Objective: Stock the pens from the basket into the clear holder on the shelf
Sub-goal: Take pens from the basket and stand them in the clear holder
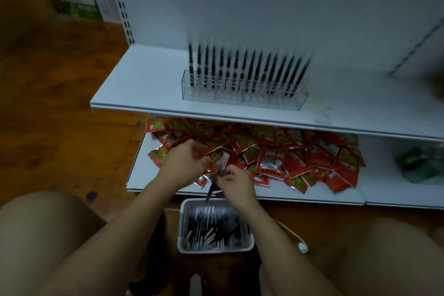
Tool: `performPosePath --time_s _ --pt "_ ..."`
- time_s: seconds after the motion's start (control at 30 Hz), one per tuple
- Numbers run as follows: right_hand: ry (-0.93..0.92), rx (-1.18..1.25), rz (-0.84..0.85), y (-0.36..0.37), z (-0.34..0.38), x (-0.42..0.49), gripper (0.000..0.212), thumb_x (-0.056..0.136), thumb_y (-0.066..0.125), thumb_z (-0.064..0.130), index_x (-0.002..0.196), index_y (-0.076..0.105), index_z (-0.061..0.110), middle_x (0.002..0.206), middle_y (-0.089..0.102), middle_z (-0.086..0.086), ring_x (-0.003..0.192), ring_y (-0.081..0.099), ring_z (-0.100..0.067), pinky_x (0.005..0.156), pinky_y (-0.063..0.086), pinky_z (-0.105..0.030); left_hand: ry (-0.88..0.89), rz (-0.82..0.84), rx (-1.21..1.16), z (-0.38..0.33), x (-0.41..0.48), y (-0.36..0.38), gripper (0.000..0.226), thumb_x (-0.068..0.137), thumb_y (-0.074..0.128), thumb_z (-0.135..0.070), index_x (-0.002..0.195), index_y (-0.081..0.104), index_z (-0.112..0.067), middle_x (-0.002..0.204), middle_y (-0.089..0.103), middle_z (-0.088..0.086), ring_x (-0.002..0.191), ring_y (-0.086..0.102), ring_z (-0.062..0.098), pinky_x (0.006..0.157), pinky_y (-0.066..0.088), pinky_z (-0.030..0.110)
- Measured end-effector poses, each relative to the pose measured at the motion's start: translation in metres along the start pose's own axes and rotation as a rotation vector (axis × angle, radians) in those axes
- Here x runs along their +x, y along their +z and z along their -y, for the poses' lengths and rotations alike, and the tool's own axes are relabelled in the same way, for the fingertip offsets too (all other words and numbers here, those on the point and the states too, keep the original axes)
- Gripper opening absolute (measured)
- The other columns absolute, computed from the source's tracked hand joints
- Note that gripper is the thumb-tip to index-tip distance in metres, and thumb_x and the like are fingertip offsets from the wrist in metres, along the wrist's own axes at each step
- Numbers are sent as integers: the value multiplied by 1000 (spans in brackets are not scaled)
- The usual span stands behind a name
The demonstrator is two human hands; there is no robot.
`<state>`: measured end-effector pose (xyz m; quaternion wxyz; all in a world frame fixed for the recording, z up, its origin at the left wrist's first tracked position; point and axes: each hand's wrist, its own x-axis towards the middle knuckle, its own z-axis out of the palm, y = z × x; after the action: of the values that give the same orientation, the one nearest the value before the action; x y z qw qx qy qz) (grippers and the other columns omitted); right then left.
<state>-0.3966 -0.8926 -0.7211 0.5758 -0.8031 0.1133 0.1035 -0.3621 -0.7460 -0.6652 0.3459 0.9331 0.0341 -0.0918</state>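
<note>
Well, in the head view both hands met low in front of the shelving. The right hand (pixel 234 181) had its fingers curled in around a dark pen (pixel 209 193), which hung slanting from those fingers down toward the far rim of the basket. The left hand (pixel 185 163) sat just to the left, fingers bent and close together, their tips by the pen's upper end. The blur kept me from telling whether they pinched it or only touched it.

Directly below the fingers, on the person's side, stood the white basket (pixel 180 230), holding loose pens (pixel 211 223), dark with pale ends. Well beyond the fingers and higher up, the clear holder (pixel 240 99) rested on the upper shelf (pixel 144 84). A row of dark pens (pixel 240 72) stood upright in it, leaning slightly to the right.

Just behind the fingers and spreading off to their right lay a heap of red packets (pixel 300 158) on the lower shelf (pixel 141 175). Farther right of the fingers was something green (pixel 418 163), too blurred to name. Far off to their upper left, cardboard boxes (pixel 81 0) stood on the wooden floor (pixel 60 79).
</note>
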Motion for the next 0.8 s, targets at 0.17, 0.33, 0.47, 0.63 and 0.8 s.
performPosePath --time_s 0.17,0.33,0.47,0.63,0.8 --pt "-179 -6 -151 -35 70 -6 20 80 73 33 80 64 15 74 69 -7 74 68 -30 69 57 -52 102 -149 -57 -32 -2 -52 31 85 66 -38 111 61 -20 95 63 -6 94 62 17 78 47 28" --pt "-381 -48 -242 -58 133 10 19 81 72 22 86 55 29 80 65 0 75 68 -24 72 57 -52 106 -277 -73 -36 7 -88 36 88 61 -41 118 58 -20 104 63 -4 94 59 16 81 50 32" --pt "-512 -23 -332 -56 181 33 12 85 69 28 78 59 29 82 70 3 82 69 -21 78 57 -51 15 -290 -249 -31 30 -99 39 90 60 -40 122 55 -18 111 62 1 96 60 21 83 55 40" --pt "-613 -41 -376 -27 215 65 11 88 68 25 83 60 21 79 67 3 78 66 -16 78 56 -36 -42 -293 -466 -39 64 -111 33 90 60 -38 116 56 -18 104 60 1 91 57 19 83 49 34" --pt "-619 -140 -367 -12 225 95 13 89 67 25 87 62 13 73 60 13 67 57 -1 63 45 -13 -100 -287 -559 -34 97 -110 25 87 66 -36 92 62 -12 85 61 -1 83 56 19 70 43 29"
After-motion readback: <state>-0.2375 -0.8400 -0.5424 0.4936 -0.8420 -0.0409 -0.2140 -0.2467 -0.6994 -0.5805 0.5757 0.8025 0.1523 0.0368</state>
